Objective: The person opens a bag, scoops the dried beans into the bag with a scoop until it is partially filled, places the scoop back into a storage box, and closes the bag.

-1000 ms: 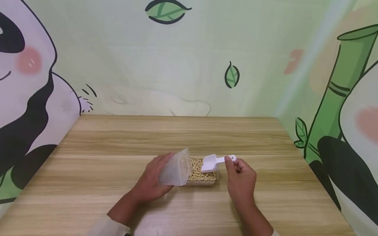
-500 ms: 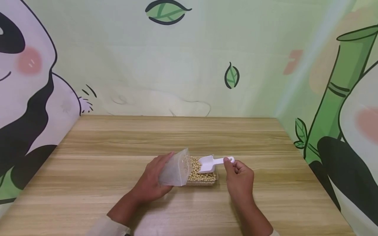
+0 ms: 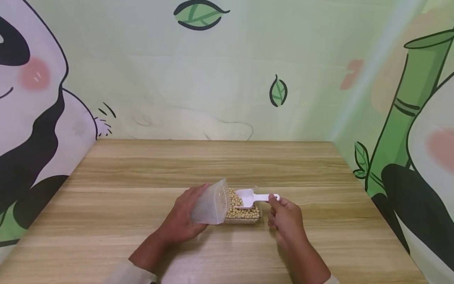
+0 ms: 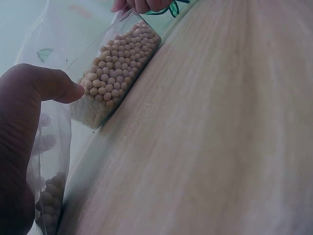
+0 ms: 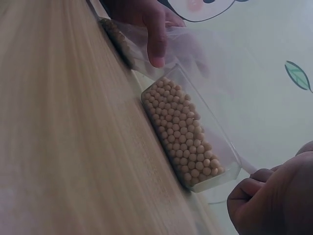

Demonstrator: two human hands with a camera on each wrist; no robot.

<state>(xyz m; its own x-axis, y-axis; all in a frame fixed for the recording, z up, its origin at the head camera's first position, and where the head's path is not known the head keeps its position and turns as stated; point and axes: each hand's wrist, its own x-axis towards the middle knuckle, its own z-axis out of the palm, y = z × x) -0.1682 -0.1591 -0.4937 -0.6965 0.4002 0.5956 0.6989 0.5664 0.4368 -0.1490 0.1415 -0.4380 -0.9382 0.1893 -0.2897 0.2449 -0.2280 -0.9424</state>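
Observation:
My left hand (image 3: 179, 219) grips a translucent plastic bag (image 3: 209, 206), its mouth turned right beside a clear plastic box (image 3: 244, 222). Round tan soybeans (image 3: 244, 213) fill much of that box. In the left wrist view, some beans (image 4: 49, 208) lie at the bottom of the bag, and my left thumb (image 4: 56, 87) presses its outside. My right hand (image 3: 289, 221) pinches the handle of a white scoop (image 3: 247, 197). The scoop's blade points left over the beans, and its front edge seems to be among them. From the right wrist, the box (image 5: 215, 183) hides most of the scoop.
Everything rests on a wood-grain table (image 3: 213, 161). Behind it stands a pale green wall (image 3: 220, 79) painted with leaves. Painted pandas and bamboo (image 3: 397, 106) cover the side walls.
My right hand has moved the scoop a little left and down, from above the right part of the box into the beans. My left hand and the bag stay put.

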